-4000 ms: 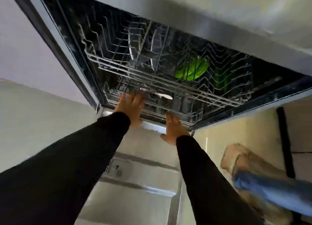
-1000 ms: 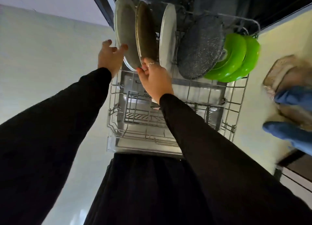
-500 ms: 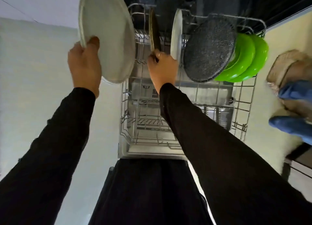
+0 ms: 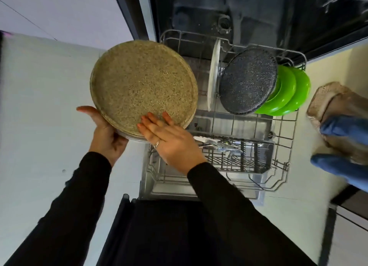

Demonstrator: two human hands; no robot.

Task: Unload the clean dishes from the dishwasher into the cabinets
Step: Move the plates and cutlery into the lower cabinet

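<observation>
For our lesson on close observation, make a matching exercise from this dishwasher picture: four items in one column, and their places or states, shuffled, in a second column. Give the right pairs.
Column one
1. Round speckled tan plate
2. Thin white plate
3. Bright green plastic bowls
4. Metal cutlery

Column two
A. Lying in the dark cutlery basket
B. Standing on edge in the wire rack
C. Held in both hands, out of the rack
D. Nested at the rack's right end

Pairs: 1-C, 2-B, 3-D, 4-A
</observation>
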